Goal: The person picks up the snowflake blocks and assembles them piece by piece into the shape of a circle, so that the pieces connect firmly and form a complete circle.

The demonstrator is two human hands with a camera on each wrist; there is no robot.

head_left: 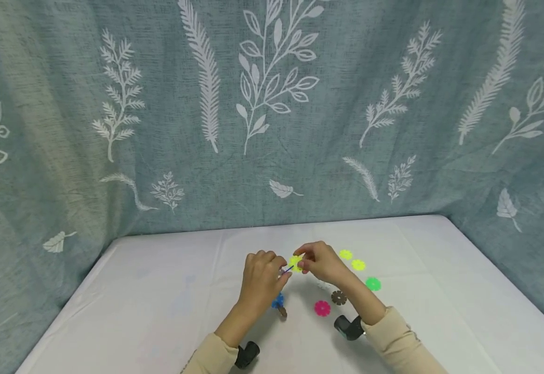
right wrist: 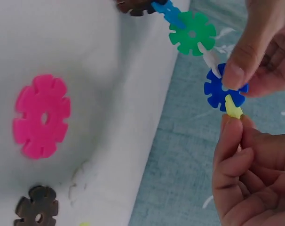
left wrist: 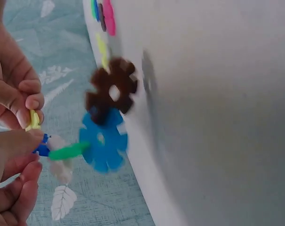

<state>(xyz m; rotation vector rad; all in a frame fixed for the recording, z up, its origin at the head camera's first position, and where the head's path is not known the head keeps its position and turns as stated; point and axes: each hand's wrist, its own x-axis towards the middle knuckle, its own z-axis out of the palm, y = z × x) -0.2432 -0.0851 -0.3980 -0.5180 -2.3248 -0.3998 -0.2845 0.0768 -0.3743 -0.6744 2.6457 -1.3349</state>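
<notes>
My left hand (head_left: 262, 278) pinches a dark blue notched flower disc (right wrist: 216, 96) between thumb and fingers. A yellow disc (head_left: 295, 263) is held by the fingertips of my right hand (head_left: 324, 264), its edge meeting the rim of the dark blue one; how deep the slots engage I cannot tell. From the dark blue disc a linked chain hangs off: a white disc (right wrist: 209, 60), a green disc (right wrist: 192, 34), a light blue disc (left wrist: 105, 143) and a brown disc (left wrist: 113, 89) at the end. In the head view, fingers cover part of the chain.
Loose on the white table (head_left: 169, 301) lie a pink disc (head_left: 322, 308), a dark brown disc (head_left: 339, 297), a green disc (head_left: 373, 283), two yellow discs (head_left: 352, 259) and a pale disc (head_left: 323, 284). A patterned curtain (head_left: 272, 114) hangs behind. Black wrist cameras (head_left: 348, 327) sit below both forearms.
</notes>
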